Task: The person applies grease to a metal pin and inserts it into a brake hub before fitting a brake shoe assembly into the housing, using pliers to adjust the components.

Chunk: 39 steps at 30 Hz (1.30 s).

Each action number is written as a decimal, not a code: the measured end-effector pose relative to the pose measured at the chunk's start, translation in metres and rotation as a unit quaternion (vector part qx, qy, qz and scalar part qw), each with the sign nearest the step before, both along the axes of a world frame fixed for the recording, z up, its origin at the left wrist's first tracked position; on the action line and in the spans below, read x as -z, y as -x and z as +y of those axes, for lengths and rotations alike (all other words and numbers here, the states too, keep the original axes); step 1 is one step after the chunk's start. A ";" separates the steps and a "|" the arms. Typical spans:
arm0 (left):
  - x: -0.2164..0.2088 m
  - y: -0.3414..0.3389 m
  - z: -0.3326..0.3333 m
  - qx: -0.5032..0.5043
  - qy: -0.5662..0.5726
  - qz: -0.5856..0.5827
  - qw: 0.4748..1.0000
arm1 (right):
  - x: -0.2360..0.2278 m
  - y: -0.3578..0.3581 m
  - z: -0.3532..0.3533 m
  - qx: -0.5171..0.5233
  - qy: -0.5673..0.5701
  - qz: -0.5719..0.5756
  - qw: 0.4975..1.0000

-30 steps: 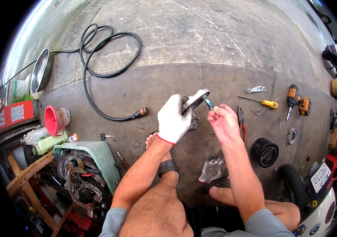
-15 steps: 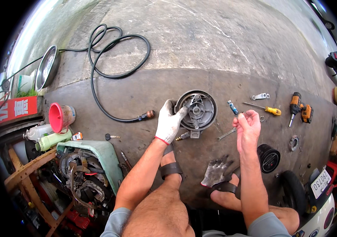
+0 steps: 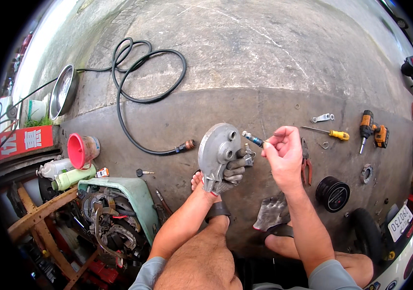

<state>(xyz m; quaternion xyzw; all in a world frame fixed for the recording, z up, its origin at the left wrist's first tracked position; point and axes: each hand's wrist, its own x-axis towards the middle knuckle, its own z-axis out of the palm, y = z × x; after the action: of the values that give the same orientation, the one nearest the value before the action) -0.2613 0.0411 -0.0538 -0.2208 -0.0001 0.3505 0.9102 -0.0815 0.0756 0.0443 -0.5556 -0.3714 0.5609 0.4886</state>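
My left hand point(image 3: 234, 175), in a grey-palmed work glove, grips a round grey metal drum brake backing plate point(image 3: 214, 147) by its lower right side. The plate is tilted up, its side with two round bosses showing; its other face is hidden. Close to its right edge, my bare right hand point(image 3: 286, 153) pinches a small metal shaft point(image 3: 253, 139) with blue on it between thumb and fingers. The shaft's tip points up and left toward the upper boss, apart from it. A dirty loose glove point(image 3: 270, 213) lies on the floor below my right hand.
To the right lie pliers point(image 3: 306, 162), a yellow-handled screwdriver point(image 3: 334, 134), a short wrench point(image 3: 322, 118), a cordless driver point(image 3: 368, 130), a metal ring point(image 3: 367, 173) and a black round canister point(image 3: 332, 194). Leftward are a black hose point(image 3: 119, 111), a pink bucket point(image 3: 76, 151) and a green parts bin point(image 3: 141, 205).
My left hand has turned the plate over, from its ribbed inner face to its bossed side, and tilted it up. My right hand has brought the shaft left, close to the plate.
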 end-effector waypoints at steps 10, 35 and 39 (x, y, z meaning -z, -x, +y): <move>-0.006 -0.006 0.006 0.067 -0.015 0.089 0.994 | 0.010 0.001 0.000 -0.047 -0.001 -0.096 0.994; 0.005 -0.015 -0.001 0.113 -0.011 0.414 0.903 | 0.027 0.013 0.000 -0.016 -0.016 -0.094 0.995; -0.015 -0.023 0.007 0.103 -0.001 0.465 0.879 | 0.037 0.007 -0.001 -0.035 -0.115 -0.211 0.970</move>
<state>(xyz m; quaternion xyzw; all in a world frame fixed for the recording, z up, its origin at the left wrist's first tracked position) -0.2379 0.0477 -0.0383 -0.0307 0.4453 0.3172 0.8367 -0.0885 0.0745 0.0069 -0.5878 -0.5477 0.4013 0.4398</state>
